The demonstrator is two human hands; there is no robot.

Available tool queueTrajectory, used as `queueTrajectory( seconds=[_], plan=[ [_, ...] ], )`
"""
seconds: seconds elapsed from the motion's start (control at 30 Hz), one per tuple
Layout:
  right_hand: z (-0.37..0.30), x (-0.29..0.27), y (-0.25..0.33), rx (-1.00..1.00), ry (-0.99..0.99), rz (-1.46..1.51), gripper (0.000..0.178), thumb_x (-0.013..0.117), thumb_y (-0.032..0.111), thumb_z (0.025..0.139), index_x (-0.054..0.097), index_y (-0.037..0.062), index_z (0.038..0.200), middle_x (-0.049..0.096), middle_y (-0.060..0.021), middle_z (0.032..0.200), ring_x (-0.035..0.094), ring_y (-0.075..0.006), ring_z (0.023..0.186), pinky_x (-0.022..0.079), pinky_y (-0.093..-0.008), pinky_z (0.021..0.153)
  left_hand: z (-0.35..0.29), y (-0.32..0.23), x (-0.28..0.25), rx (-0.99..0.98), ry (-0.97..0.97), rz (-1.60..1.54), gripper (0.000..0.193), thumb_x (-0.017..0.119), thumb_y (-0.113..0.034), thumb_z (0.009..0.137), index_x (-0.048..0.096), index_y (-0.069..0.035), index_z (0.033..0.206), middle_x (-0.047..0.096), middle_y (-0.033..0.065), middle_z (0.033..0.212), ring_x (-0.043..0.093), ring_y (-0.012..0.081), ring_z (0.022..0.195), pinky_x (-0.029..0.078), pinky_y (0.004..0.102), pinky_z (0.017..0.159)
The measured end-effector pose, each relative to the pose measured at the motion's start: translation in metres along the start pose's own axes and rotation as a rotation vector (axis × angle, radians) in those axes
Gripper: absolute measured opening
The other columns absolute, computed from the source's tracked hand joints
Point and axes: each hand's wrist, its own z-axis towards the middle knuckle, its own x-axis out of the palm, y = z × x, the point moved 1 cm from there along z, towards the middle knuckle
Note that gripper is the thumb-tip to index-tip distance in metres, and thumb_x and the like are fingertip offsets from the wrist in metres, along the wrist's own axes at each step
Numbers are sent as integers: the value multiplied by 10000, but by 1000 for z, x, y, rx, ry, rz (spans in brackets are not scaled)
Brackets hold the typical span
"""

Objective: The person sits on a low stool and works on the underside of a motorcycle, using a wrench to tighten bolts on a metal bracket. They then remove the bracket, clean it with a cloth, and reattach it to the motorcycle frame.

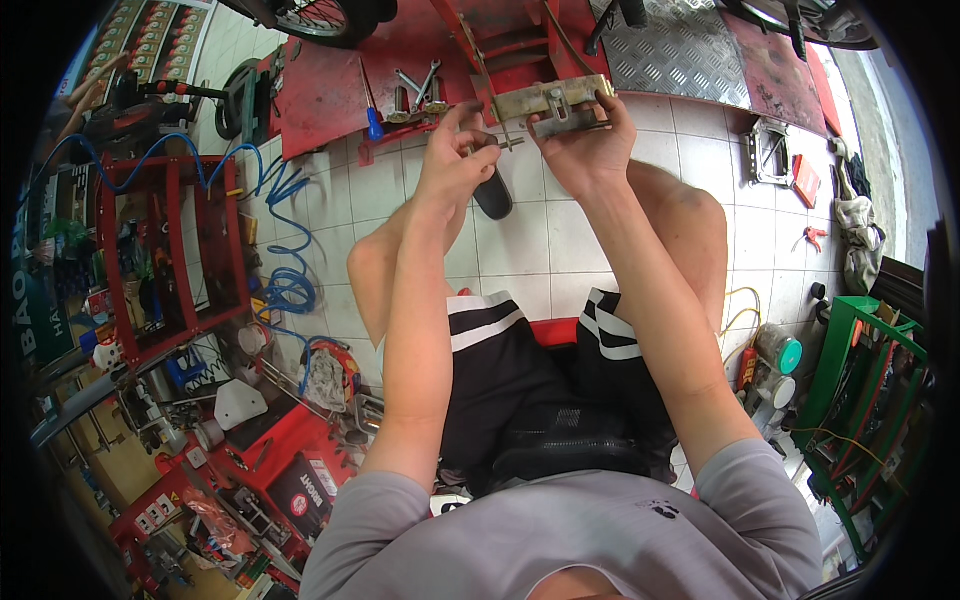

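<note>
My right hand (592,150) is wrapped around a brass-coloured metal block (530,103) with a greyish, rounded lower part, holding it level in front of the red platform. Just to its left, my left hand (460,165) has thumb and fingers pinched on a small bolt (513,143). The bolt's end points right, toward the underside of the block. Whether the two touch is too small to tell. Part of the block is hidden behind my right fingers.
On the red platform (330,90) lie a blue-handled screwdriver (374,127) and wrenches (428,78). A blue coiled air hose (290,285) hangs by a red frame (118,260) at left. At right are a metal bracket (768,152), a red box (806,181) and a green rack (838,345).
</note>
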Motion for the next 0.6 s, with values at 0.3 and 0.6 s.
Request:
queueTrajectory(
  seconds=[0.3,0.6],
  plan=[
    [6,-8,-1,-32,-18,10,326,517,343,909,573,68,1076,583,-147,1181,536,-296,1083,436,-473,958,-8,2,7,94,-23,120,599,597,53,859,379,-10,1414,561,31,840,569,118,773,477,274,764],
    [6,-11,2,-2,50,-18,257,519,320,894,538,136,1072,551,-90,1145,508,-273,1083,410,-474,962,-5,4,1,9,2,33,686,615,56,853,332,-25,1473,553,31,978,539,115,877,470,282,828]
  ],
)
